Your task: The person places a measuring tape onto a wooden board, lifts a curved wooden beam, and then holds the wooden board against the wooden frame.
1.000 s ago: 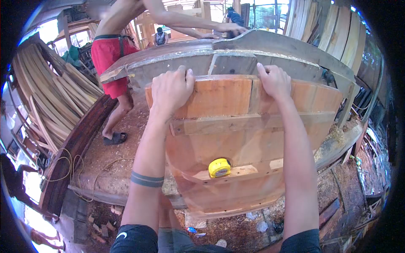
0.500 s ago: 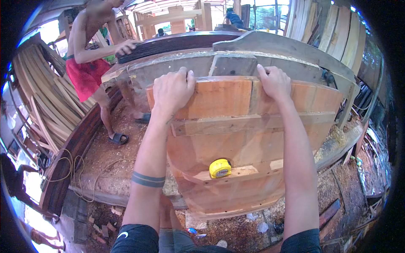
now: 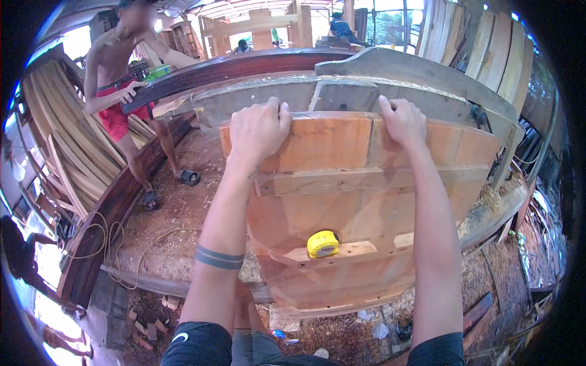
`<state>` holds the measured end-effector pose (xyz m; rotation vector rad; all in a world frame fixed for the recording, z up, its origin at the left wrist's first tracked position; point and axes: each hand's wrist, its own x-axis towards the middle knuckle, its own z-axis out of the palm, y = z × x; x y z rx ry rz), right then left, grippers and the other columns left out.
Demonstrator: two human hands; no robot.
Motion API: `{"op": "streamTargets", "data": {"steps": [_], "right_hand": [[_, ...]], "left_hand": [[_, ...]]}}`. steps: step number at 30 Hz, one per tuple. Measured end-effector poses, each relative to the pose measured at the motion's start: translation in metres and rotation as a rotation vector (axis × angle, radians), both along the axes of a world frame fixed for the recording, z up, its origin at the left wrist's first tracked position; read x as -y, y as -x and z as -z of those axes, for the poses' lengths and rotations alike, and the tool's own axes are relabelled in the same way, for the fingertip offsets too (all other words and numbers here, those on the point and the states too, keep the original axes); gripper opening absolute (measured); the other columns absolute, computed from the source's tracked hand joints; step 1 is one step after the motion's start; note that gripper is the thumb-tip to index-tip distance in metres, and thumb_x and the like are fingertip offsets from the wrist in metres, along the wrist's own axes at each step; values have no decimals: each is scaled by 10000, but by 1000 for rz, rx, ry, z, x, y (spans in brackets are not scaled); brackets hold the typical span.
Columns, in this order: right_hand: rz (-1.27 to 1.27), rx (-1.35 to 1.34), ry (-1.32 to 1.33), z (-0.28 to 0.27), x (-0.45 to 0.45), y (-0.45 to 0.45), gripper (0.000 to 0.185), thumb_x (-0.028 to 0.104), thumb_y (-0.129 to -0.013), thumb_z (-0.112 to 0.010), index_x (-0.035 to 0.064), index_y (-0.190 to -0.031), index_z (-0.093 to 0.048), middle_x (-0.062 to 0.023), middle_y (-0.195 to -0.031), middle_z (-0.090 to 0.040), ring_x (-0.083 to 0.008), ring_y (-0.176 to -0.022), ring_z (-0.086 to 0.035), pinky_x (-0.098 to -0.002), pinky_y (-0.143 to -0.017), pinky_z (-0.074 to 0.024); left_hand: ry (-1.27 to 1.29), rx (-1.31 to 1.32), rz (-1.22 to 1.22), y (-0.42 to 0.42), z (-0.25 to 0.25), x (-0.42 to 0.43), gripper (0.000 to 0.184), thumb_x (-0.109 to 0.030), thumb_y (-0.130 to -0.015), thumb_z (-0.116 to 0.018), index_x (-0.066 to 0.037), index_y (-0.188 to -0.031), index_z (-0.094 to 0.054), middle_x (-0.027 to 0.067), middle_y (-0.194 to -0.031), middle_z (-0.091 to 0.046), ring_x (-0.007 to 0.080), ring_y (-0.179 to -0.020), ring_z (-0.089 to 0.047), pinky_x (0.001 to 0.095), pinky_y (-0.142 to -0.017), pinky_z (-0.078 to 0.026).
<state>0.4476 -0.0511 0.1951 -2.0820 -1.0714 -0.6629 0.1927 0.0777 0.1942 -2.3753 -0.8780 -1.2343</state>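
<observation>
A broad wooden panel (image 3: 317,143) stands in front of me, joined from orange-brown boards with two battens across this side. My left hand (image 3: 259,131) is closed over its top edge left of the middle. Farther right, my right hand (image 3: 405,124) grips the same edge, thumb pointing up. A yellow tape measure (image 3: 322,244) rests on the lower batten (image 3: 354,249), between my forearms and touched by neither hand. The fingers behind the panel are hidden.
Behind the panel lies a long grey timber (image 3: 244,97). A co-worker (image 3: 113,73) at the left has hands on a dark reddish plank (image 3: 201,76). Planks (image 3: 58,128) lean at far left. A cord (image 3: 137,262) lies on the sawdust-strewn surface; wood scraps (image 3: 149,329) litter the ground.
The co-worker has stepped left, and the dark plank has shifted left with the co-worker's hands on it. My hands keep their hold on the panel; the view has shifted slightly.
</observation>
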Motion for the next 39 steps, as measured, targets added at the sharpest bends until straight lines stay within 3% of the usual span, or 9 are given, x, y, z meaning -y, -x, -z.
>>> {"op": "streamTargets", "data": {"steps": [16,39], "right_hand": [[-12,37,-29,1,0,0,503,484,-899,-445,69,-797,-709,-227,-838,-667,-412,-860,-635,-491,-796,-477],[-26,37,-31,0,0,0,524,486,-905,-437,54,-763,-698,-242,-805,-658,-428,-830,-632,-505,-768,-473]], "left_hand": [[57,-9,20,2,-2,1,316,-316,-924,-441,-69,-833,-616,206,-693,-637,405,-680,-630,534,-638,-476],[9,29,33,2,-1,2,348,-298,-909,-453,-37,-756,-625,211,-660,-641,381,-648,-649,501,-639,-507]]}}
